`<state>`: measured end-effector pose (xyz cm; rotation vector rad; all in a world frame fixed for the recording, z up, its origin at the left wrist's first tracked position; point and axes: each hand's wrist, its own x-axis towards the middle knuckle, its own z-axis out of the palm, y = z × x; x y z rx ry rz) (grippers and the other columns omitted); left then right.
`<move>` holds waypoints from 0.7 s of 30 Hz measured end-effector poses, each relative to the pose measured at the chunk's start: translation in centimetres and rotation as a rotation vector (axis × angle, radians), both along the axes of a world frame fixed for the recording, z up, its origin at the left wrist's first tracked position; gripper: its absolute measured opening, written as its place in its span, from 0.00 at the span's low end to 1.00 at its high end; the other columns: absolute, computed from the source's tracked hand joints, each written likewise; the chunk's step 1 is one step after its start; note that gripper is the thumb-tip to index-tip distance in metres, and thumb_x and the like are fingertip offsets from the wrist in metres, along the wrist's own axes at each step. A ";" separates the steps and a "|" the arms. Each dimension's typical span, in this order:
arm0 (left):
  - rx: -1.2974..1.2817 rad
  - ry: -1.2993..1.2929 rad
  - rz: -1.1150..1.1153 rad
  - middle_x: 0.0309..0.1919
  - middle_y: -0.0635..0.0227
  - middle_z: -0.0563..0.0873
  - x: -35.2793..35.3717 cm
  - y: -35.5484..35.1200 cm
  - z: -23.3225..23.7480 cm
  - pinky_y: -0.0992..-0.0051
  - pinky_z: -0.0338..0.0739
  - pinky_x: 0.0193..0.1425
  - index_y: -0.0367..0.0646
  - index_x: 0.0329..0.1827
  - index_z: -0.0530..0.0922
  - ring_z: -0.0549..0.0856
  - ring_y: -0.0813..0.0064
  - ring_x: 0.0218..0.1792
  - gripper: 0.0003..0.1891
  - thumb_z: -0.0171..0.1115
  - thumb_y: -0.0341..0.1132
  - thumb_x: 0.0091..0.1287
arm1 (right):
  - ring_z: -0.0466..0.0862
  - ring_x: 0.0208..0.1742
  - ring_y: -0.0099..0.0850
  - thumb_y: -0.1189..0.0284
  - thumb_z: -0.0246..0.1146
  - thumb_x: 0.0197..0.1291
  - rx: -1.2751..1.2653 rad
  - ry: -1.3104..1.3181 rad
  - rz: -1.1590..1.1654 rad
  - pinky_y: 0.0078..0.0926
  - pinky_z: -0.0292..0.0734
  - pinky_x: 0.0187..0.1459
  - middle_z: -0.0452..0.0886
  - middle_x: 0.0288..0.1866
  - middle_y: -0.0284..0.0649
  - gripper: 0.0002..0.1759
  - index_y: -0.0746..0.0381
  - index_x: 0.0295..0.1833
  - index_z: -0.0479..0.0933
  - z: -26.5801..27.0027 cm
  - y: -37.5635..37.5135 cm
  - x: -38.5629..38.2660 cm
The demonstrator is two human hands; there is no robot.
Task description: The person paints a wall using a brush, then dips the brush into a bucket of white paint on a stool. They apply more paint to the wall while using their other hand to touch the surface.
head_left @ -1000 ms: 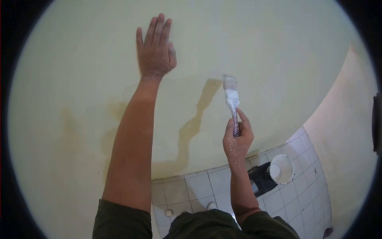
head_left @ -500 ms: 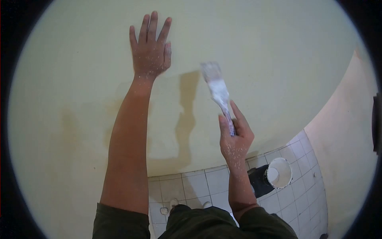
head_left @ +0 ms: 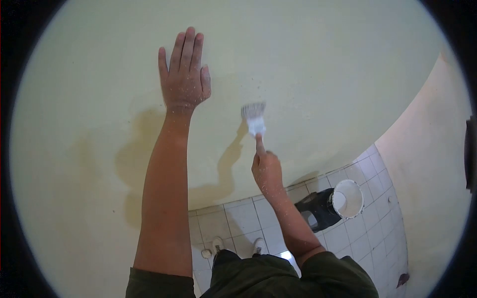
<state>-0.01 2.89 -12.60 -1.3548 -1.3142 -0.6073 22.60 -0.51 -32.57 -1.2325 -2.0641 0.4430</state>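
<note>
My left hand [head_left: 185, 74] lies flat against the pale yellow-green wall [head_left: 318, 69], fingers stretched upward. Lower and to the right, my right hand [head_left: 268, 171] is closed around the handle of a paintbrush [head_left: 255, 121], the index finger extended along it. White paint covers the brush's ferrule, and its bristles point up at the wall surface; whether they press on it I cannot make out. White specks dot both hands and forearms. Most of the handle is hidden in my grip.
A white paint bucket [head_left: 348, 198] sits at the right beside a dark object [head_left: 318, 211] on the tiled floor [head_left: 243, 216]. My shoes stand below the wall. At far right is another wall [head_left: 427, 164], with a dark reddish piece [head_left: 403, 280] near its foot.
My right hand has turned and shifted left, bringing the brush lower, with the index finger now along it. My left hand appears slightly lower, its fingers closer together.
</note>
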 end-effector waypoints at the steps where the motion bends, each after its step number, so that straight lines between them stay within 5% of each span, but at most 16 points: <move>1: 0.006 0.000 -0.002 0.85 0.67 0.63 -0.1 -0.1 -0.2 0.47 0.44 0.88 0.47 0.85 0.63 0.61 0.67 0.85 0.37 0.52 0.40 0.69 | 0.84 0.30 0.53 0.81 0.60 0.65 -0.074 -0.039 0.017 0.50 0.79 0.35 0.81 0.27 0.55 0.37 0.60 0.81 0.66 -2.3 -0.4 0.1; 6: -0.001 -0.006 0.022 0.85 0.68 0.64 -0.2 -0.2 -0.6 0.48 0.45 0.88 0.48 0.85 0.63 0.61 0.69 0.85 0.37 0.51 0.41 0.70 | 0.86 0.35 0.59 0.79 0.59 0.65 -0.163 -0.089 0.111 0.56 0.79 0.38 0.84 0.31 0.61 0.27 0.67 0.70 0.76 -6.2 -0.3 2.4; 11: 0.002 -0.008 0.026 0.85 0.69 0.63 -0.6 0.1 -0.9 0.48 0.45 0.88 0.49 0.85 0.62 0.60 0.69 0.85 0.37 0.51 0.42 0.71 | 0.86 0.34 0.60 0.79 0.59 0.65 0.073 0.156 0.123 0.52 0.81 0.38 0.83 0.31 0.60 0.18 0.72 0.59 0.77 7.6 1.4 2.7; 13: -0.001 -0.017 0.028 0.85 0.69 0.63 -0.7 0.1 -0.9 0.48 0.45 0.88 0.49 0.85 0.62 0.60 0.69 0.85 0.37 0.51 0.42 0.71 | 0.86 0.32 0.57 0.79 0.60 0.65 0.065 0.312 0.137 0.50 0.80 0.36 0.83 0.29 0.58 0.21 0.71 0.64 0.77 14.1 1.1 2.9; 16: 0.011 -0.010 0.009 0.85 0.69 0.63 -0.8 0.1 -1.1 0.48 0.46 0.88 0.50 0.85 0.63 0.60 0.69 0.85 0.36 0.51 0.42 0.71 | 0.86 0.29 0.53 0.79 0.60 0.67 0.054 0.598 0.199 0.47 0.79 0.34 0.82 0.27 0.56 0.27 0.66 0.72 0.76 16.8 1.3 2.6; 21: 0.018 -0.017 0.001 0.85 0.70 0.64 -0.9 0.2 -1.3 0.48 0.47 0.87 0.51 0.85 0.64 0.61 0.69 0.85 0.36 0.51 0.43 0.71 | 0.84 0.28 0.50 0.79 0.59 0.69 0.252 0.255 0.108 0.48 0.79 0.33 0.78 0.26 0.54 0.34 0.57 0.81 0.68 11.7 2.5 1.4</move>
